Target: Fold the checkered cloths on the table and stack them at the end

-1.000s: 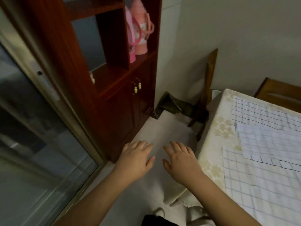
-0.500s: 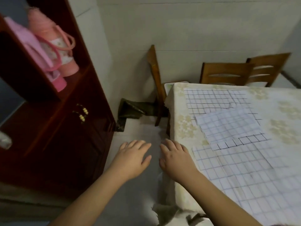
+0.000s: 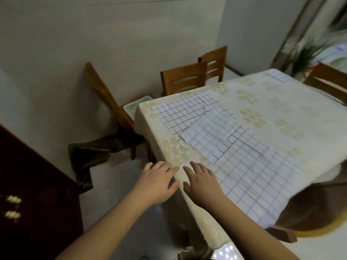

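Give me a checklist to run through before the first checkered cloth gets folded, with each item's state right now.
1. Left hand free: ok, fingers straight, holding nothing.
2. Right hand free: ok, fingers spread, holding nothing.
3. Hands at the near cloth: not ok, the left hand is off the table edge and the right is just short of the cloth.
4. Cloths separate: not ok, the middle cloth overlaps the far cloth and the near one.
5. Near cloth flat: ok, though it runs out to the table's right edge.
6. Room at the table's end for stacking: ok, only a small checkered piece lies there.
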The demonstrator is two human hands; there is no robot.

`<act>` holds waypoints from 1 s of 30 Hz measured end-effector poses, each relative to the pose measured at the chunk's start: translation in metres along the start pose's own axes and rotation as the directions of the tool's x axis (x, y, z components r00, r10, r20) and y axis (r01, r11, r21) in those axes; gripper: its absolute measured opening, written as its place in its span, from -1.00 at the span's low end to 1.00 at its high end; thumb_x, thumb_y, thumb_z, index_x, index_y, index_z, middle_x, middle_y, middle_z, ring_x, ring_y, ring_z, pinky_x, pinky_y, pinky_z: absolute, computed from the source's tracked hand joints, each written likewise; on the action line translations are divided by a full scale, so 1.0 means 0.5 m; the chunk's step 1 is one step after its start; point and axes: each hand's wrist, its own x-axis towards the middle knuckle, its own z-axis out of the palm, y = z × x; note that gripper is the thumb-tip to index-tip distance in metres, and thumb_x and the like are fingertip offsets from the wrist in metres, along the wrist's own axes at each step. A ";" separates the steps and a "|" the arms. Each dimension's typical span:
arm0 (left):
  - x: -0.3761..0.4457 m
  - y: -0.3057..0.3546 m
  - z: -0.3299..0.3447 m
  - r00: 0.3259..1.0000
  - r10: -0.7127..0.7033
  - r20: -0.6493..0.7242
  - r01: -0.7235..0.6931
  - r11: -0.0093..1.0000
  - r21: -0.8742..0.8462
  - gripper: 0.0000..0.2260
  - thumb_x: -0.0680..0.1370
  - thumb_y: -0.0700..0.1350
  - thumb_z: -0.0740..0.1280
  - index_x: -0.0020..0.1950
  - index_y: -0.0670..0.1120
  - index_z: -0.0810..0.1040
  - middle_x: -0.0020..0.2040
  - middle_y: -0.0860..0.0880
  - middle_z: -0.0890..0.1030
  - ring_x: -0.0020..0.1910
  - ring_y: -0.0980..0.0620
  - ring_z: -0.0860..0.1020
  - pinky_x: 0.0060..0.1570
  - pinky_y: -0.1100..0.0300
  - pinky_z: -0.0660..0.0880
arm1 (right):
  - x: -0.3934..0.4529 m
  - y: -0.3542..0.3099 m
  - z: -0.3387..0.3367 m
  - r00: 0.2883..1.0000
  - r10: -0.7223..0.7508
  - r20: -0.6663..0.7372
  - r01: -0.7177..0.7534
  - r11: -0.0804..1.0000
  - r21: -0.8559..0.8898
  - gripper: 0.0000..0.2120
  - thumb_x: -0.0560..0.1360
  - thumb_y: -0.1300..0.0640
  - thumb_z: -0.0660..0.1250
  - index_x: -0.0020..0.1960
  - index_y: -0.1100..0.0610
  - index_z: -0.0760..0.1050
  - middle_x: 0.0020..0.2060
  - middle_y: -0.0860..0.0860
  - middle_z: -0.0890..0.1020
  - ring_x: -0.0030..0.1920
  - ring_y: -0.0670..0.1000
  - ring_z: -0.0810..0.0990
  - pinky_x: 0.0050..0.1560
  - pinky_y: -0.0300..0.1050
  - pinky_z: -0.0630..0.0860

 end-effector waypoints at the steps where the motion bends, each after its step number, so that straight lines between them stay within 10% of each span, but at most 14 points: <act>1: 0.012 -0.012 -0.004 0.999 0.037 0.003 -0.037 0.999 0.009 -0.38 0.51 0.29 -0.17 0.53 0.13 0.19 0.51 0.10 0.27 0.49 0.08 0.17 0.46 -0.05 0.10 | 0.005 -0.007 0.001 0.999 0.043 -0.005 -0.043 0.999 0.015 -0.47 0.64 -0.11 0.05 0.56 0.00 0.09 0.58 0.06 0.07 0.56 0.10 0.03 0.51 0.05 0.02; 17: 0.247 0.114 0.043 0.843 0.525 0.115 -0.529 0.848 0.009 -0.57 0.65 0.13 0.03 0.51 0.07 0.24 0.50 0.07 0.30 0.47 0.07 0.24 0.44 0.00 0.17 | -0.052 0.123 0.086 0.849 0.528 0.023 -0.523 0.831 0.191 -0.49 0.64 -0.08 0.06 0.55 0.01 0.11 0.57 0.04 0.13 0.55 0.09 0.10 0.50 0.04 0.06; 30: 0.407 0.211 0.162 0.725 0.611 0.318 -0.670 0.732 0.121 -0.61 0.64 0.08 0.08 0.45 0.01 0.35 0.38 0.01 0.44 0.35 0.00 0.39 0.32 0.02 0.28 | 0.012 0.239 0.229 0.767 0.629 0.129 -0.638 0.725 0.259 -0.48 0.62 0.00 0.11 0.54 0.04 0.09 0.53 0.10 0.17 0.52 0.17 0.11 0.50 0.20 -0.02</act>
